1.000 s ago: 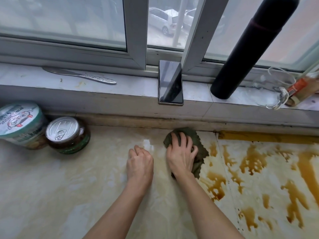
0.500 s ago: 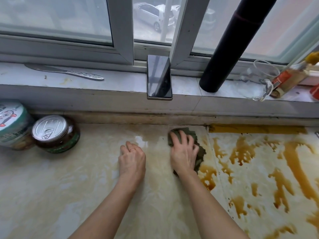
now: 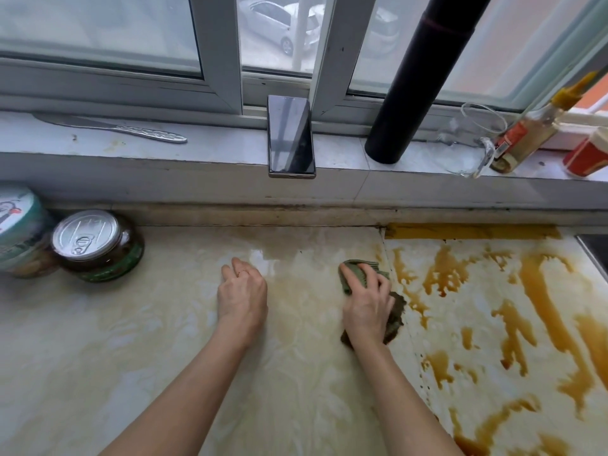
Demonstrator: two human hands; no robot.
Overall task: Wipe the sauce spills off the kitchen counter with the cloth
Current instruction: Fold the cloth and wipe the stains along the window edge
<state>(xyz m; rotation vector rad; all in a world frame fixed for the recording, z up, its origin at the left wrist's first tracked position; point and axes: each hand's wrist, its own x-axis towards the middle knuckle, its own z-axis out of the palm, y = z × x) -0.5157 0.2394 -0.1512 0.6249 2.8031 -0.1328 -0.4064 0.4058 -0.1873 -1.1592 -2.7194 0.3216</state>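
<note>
Right hand (image 3: 367, 309) pressed flat on the green cloth (image 3: 393, 311), fingers spread over it and palm down on the counter (image 3: 98, 373); left hand (image 3: 242, 296) loosely curled, empty, knuckles resting on the already smeared pale patch, farther from the mess. Sauce spills (image 3: 539, 291) lay immediately right of the cloth (long streaks running near-to-far), so next stroke judged rightward across the seam, right hand plainly nearer. Cloth looked bunched, damp, browned at its right edge; beyond, jar (image 3: 98, 245) far left, phone (image 3: 291, 136) on the sill.
</note>
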